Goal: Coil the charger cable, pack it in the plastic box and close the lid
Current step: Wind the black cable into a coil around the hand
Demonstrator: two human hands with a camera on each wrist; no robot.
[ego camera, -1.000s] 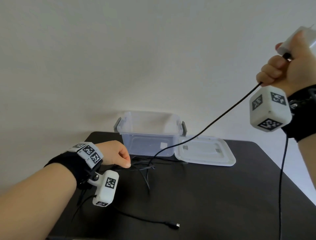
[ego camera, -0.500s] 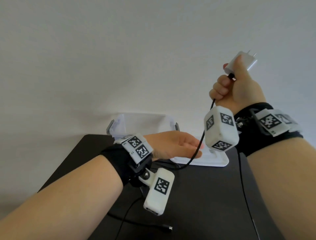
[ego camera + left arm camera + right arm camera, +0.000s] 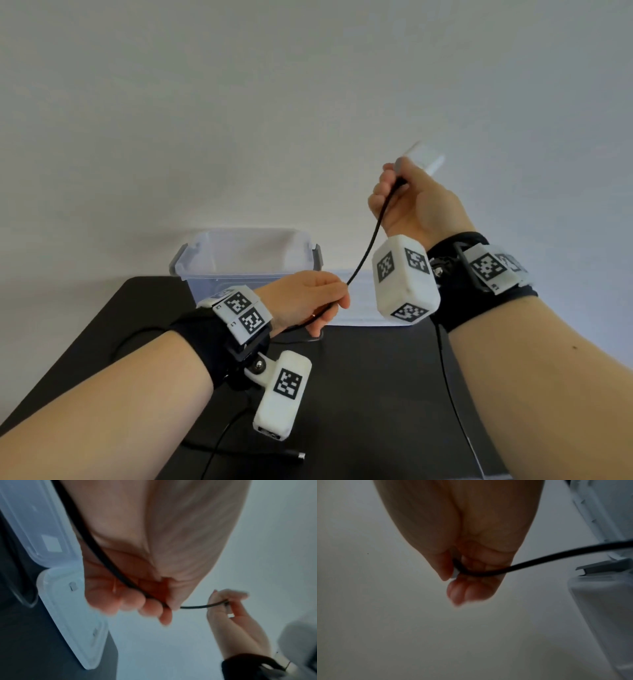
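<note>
Black tabletop point(image 3: 376, 394) under a pale wall; coiling just begun, cable strung between both hands.

Nearest, loose connector end point(image 3: 298, 455) lying on the table; further up, left hand point(image 3: 305, 301) curled round the black charger cable point(image 3: 368, 246), right hand point(image 3: 411, 205) raised and closed round the white charger plug point(image 3: 423, 157); behind, clear plastic box point(image 3: 246, 260) open, lid point(image 3: 356, 305) flat beside it. Next, probably: gather the first loop into the left hand, feeding slack without kinks.

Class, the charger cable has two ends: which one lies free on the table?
The metal-tipped plug end, lying alone at the table's near edge. The other end joins the white charger gripped in the raised right hand.
</note>
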